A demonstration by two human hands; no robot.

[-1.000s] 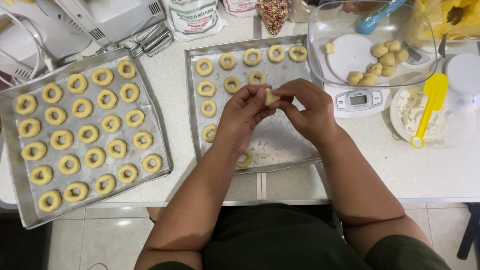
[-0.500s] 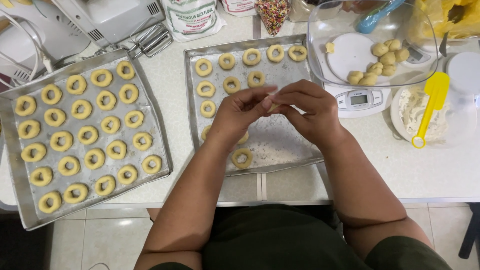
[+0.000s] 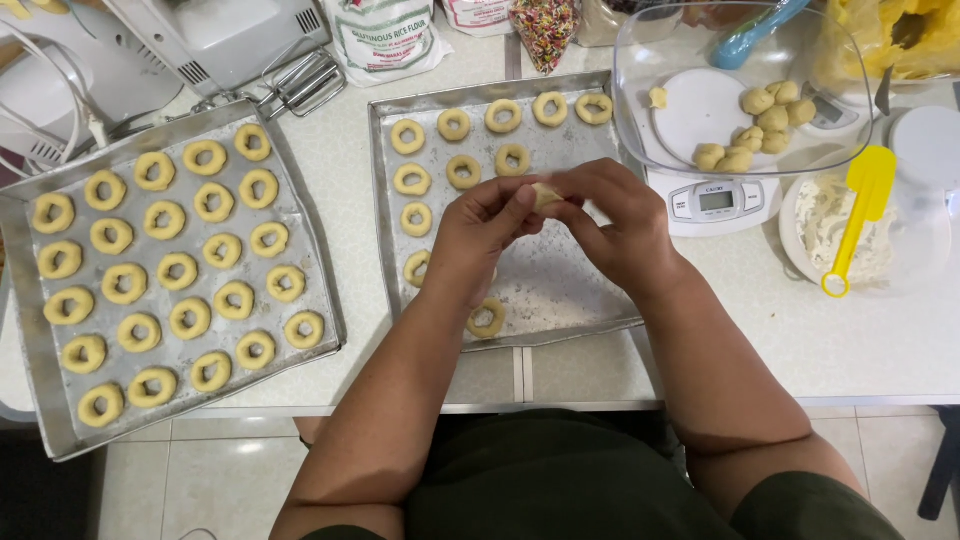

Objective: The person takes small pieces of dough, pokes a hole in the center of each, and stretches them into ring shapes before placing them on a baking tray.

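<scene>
Fingers (image 3: 520, 205) of both hands pinch a small dough piece (image 3: 546, 194) above the half-filled tray (image 3: 560, 290), apparently shaping it. Left of them, a full tray (image 3: 30, 330) of dough rings rests on the bench (image 3: 880, 340); rightward, a bowl (image 3: 640, 60) holds dough balls.

Dough piece (image 3: 546, 195) mostly hidden by fingers (image 3: 520, 205), mixer (image 3: 150, 45) cropped (top edge)

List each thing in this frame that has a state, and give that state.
Left tray: filled with dough rings.
Middle tray: partly filled.
Dough piece: pinched between left hand and right hand.
Clear bowl: on the scale, holding dough balls.
Yellow spatula: resting on a plate.
</scene>
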